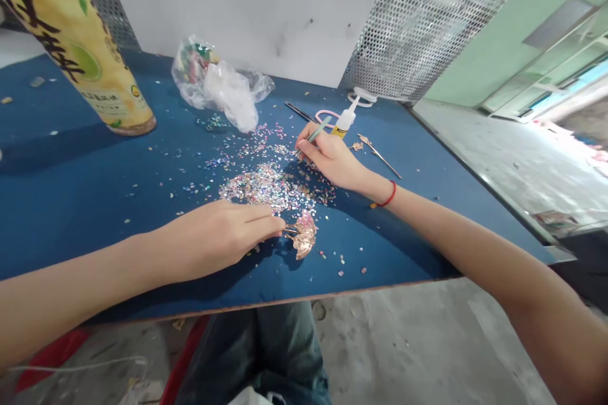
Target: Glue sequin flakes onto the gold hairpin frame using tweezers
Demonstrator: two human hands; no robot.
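My left hand (223, 231) is closed, pinching the thin stem of a gold butterfly-shaped ornament (304, 242) near the table's front edge. One wing of the ornament carries pink flakes; the other is bare gold. In my closed right hand (332, 155) is a pair of pale green tweezers (319, 129), tips pointing down at the flakes. A pile of shiny multicoloured flakes (266, 186) spreads over the blue table between both hands. Just behind my right hand stands a small glue bottle (346, 119) with a white nozzle. My right fingers partly hide the tweezers' tips.
A tall yellow drink bottle (80, 50) stands at the back left. Crumpled clear plastic bags (221, 85) lie at the back middle. Beyond my right hand are a dark pen-like tool (298, 111), a pink ring (327, 115) and a gold hairpin (380, 155). A white panel (247, 6) borders the table's back.
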